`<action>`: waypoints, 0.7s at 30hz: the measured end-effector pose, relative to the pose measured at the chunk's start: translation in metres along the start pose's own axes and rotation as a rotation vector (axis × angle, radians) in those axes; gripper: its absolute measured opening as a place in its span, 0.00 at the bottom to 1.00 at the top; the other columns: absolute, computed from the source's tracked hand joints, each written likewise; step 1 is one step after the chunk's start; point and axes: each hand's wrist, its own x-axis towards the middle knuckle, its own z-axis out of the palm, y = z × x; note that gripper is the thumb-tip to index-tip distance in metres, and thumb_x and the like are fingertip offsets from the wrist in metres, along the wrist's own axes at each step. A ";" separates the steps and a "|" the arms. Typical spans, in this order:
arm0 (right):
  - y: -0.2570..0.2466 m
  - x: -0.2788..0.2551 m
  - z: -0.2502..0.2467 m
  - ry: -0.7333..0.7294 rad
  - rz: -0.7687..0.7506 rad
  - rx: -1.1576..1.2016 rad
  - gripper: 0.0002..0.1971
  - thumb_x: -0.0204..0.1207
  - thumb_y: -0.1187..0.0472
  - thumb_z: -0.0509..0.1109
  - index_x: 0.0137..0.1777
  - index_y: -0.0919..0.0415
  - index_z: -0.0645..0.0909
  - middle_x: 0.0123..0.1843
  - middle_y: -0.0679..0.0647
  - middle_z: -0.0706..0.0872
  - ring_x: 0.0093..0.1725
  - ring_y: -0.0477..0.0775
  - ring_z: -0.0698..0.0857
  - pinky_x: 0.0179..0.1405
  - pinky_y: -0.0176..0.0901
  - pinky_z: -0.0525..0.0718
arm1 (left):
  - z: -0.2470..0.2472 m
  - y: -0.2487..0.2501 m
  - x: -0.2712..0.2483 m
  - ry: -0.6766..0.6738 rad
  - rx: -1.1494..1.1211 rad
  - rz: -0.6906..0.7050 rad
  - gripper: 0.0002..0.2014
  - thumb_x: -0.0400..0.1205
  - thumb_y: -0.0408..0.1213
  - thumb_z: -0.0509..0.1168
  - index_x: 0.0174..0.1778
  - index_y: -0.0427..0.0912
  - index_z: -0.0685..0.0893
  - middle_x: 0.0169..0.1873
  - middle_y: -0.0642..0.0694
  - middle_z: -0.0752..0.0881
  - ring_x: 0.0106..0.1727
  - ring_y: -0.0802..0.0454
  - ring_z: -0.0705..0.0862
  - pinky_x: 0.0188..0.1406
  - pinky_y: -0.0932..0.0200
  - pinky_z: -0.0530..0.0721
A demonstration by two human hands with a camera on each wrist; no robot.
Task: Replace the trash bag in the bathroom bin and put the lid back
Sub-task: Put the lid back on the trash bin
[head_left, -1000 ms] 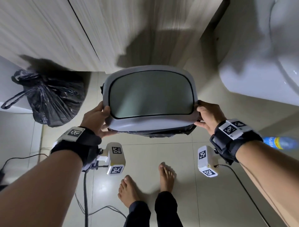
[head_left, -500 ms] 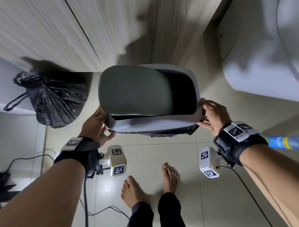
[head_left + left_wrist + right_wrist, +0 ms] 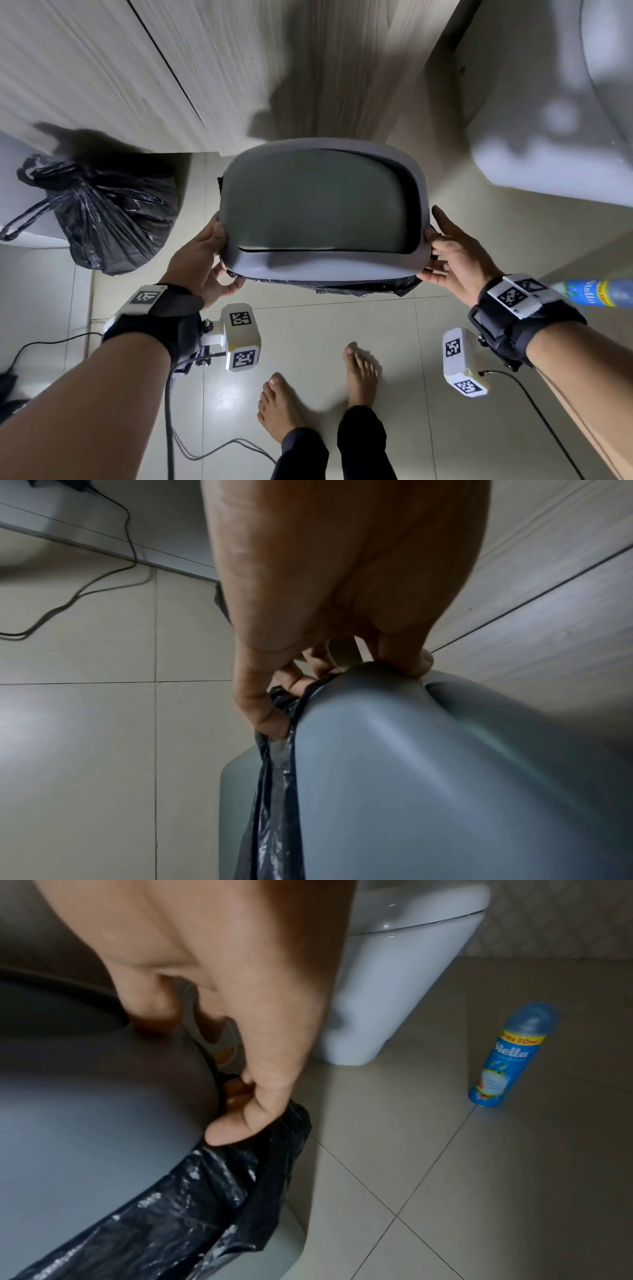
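Observation:
The grey bin lid [image 3: 325, 265] sits on the bin, with its darker swing flap [image 3: 315, 205] tilted and a dark gap along the flap's right side. The rim of a black trash bag [image 3: 342, 286] sticks out under the lid's front edge. My left hand [image 3: 205, 253] grips the lid's left edge, thumb on top and fingers curled under against the bag [image 3: 274, 804]. At the lid's right corner my right hand [image 3: 445, 253] holds on, thumb on the lid [image 3: 85, 1123] and fingers curled under at the bag [image 3: 205, 1191]. Most of the bin's body is hidden below.
A tied, full black trash bag [image 3: 109, 212] lies on the floor at the left. The wooden cabinet [image 3: 171, 68] stands right behind the bin, and a white toilet [image 3: 548, 137] at the right. A blue spray can [image 3: 510, 1053] stands on the tiles. Cables [image 3: 205, 452] trail near my feet.
The swing flap tipped open half a second ago, showing the dark inside, and has swung back almost level. Both hands stayed at the lid's edges.

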 end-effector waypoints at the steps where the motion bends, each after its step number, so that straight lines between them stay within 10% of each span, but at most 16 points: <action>1: 0.002 -0.003 -0.001 0.004 0.018 0.003 0.17 0.83 0.51 0.62 0.70 0.35 0.75 0.55 0.52 0.85 0.49 0.55 0.83 0.44 0.49 0.83 | 0.003 0.002 0.000 -0.004 0.013 0.004 0.16 0.89 0.48 0.62 0.73 0.61 0.82 0.43 0.61 0.80 0.40 0.53 0.70 0.45 0.48 0.80; 5: 0.013 -0.009 -0.004 0.084 0.027 0.066 0.08 0.82 0.45 0.62 0.56 0.37 0.82 0.49 0.52 0.86 0.44 0.55 0.84 0.41 0.47 0.83 | 0.021 0.010 0.004 0.000 0.122 0.077 0.12 0.87 0.51 0.63 0.64 0.56 0.84 0.42 0.54 0.77 0.39 0.52 0.72 0.43 0.51 0.82; 11: 0.040 -0.021 -0.033 0.199 0.084 0.191 0.20 0.77 0.42 0.65 0.59 0.57 0.82 0.53 0.58 0.88 0.47 0.58 0.88 0.39 0.48 0.85 | 0.078 0.022 0.018 0.072 0.357 0.182 0.19 0.83 0.59 0.65 0.41 0.46 0.79 0.39 0.48 0.83 0.40 0.49 0.85 0.39 0.54 0.90; 17: 0.078 -0.050 -0.070 0.272 0.170 0.514 0.13 0.81 0.50 0.63 0.49 0.60 0.80 0.45 0.57 0.87 0.43 0.56 0.89 0.38 0.54 0.90 | 0.171 0.032 0.031 -0.020 0.529 0.273 0.30 0.77 0.62 0.69 0.48 0.32 0.85 0.47 0.37 0.90 0.49 0.38 0.91 0.56 0.36 0.90; 21: 0.100 -0.071 -0.069 0.319 0.156 0.735 0.12 0.82 0.54 0.63 0.48 0.63 0.81 0.41 0.58 0.85 0.45 0.58 0.87 0.36 0.51 0.92 | 0.234 0.015 0.016 -0.203 0.561 0.402 0.16 0.76 0.54 0.68 0.35 0.45 0.80 0.40 0.45 0.86 0.50 0.40 0.88 0.64 0.37 0.87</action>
